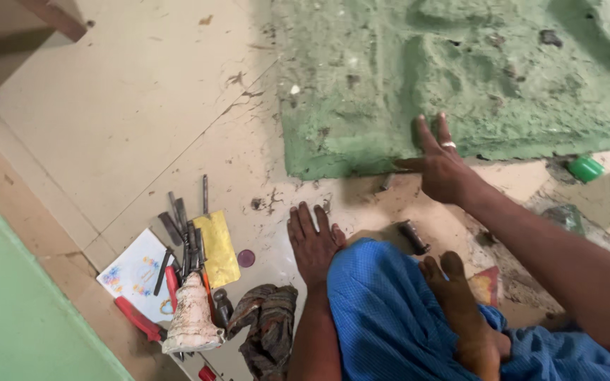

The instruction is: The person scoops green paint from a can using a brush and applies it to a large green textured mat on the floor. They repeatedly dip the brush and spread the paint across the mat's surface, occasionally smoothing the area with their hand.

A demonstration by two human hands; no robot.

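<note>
I am watching the green clay slab (460, 70) lying on the floor (142, 106), spreading up and away from both hands. My right hand (440, 166) is pressing flat, fingers spread, on its near edge. My left hand (313, 243) is resting open on the floor, holding nothing, farther from the slab. Metal tools (181, 243) are lying well to the left
</note>
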